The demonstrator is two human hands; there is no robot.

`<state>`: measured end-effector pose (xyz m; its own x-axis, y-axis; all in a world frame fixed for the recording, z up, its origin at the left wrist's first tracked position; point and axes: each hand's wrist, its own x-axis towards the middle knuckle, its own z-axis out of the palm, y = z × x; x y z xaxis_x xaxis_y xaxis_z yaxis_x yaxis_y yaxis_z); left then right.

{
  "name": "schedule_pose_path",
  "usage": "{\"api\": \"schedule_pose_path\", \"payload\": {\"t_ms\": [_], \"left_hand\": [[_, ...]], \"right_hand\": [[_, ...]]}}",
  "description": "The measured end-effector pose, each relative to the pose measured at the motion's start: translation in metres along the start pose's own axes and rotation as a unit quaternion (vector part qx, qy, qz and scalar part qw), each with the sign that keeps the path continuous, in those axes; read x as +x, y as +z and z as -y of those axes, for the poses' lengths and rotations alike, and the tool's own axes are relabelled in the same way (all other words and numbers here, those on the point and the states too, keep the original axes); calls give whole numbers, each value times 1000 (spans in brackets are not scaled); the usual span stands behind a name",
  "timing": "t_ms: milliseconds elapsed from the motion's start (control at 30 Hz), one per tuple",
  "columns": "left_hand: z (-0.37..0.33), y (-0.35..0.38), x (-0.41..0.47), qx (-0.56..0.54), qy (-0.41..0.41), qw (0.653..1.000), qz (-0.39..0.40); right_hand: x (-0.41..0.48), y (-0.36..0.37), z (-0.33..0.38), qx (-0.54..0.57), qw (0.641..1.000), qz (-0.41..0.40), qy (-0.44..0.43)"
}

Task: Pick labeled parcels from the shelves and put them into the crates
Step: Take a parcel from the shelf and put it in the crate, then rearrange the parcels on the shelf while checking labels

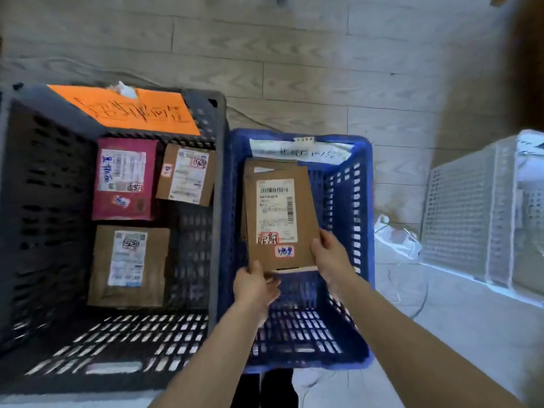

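We hold the flat brown cardboard parcel with a white label (279, 219) over the blue perforated plastic crate (343, 198), left hand (255, 287) pinching its near corner, right hand (329, 257) gripping its near edge. Held only at that end, it could, we judge, tip and land askew.

A flat brown cardboard parcel (279, 216) with a white barcode label tilts over the perforated blue plastic crate (347, 184), its near corners pinched by the left hand (254, 285) and the right hand (329, 257). The adjoining dark grey slotted crate (44, 201) holds 3 labelled parcels lying flat: a maroon parcel (123, 178), a small brown parcel (185, 175) and a larger brown parcel (129, 266).
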<state>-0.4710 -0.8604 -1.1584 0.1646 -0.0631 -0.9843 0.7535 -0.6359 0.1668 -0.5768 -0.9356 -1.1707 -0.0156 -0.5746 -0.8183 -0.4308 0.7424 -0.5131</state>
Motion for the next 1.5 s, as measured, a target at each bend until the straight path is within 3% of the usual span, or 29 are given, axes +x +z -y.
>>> {"api": "schedule_pose_path", "payload": {"t_ms": [200,333,567,833,967,1100,1367,1500], "left_hand": [[-26,26,102,-12,25,999,-43],[-30,21,109,22,21,999,-44],[-44,-10,-18,117,97,988,-7],[-147,-75,-251,119,297,947,33],[-165,-130,-355,92,394,915,18],[-142,-204,-427,30,411,911,-3],[-45,-403,-507,-118,377,911,-119],[13,-526,-539,-185,381,885,-191]], "right_hand": [[93,50,-19,3,999,-24,-22],[97,51,-16,-6,1000,-6,6],[-39,20,57,-95,995,12,6],[-227,17,217,-80,990,65,-100],[-332,33,281,-114,969,90,-199],[-437,54,292,-130,947,135,-262],[-607,158,228,-202,894,294,-269],[-697,245,175,-253,838,381,-296]]}}
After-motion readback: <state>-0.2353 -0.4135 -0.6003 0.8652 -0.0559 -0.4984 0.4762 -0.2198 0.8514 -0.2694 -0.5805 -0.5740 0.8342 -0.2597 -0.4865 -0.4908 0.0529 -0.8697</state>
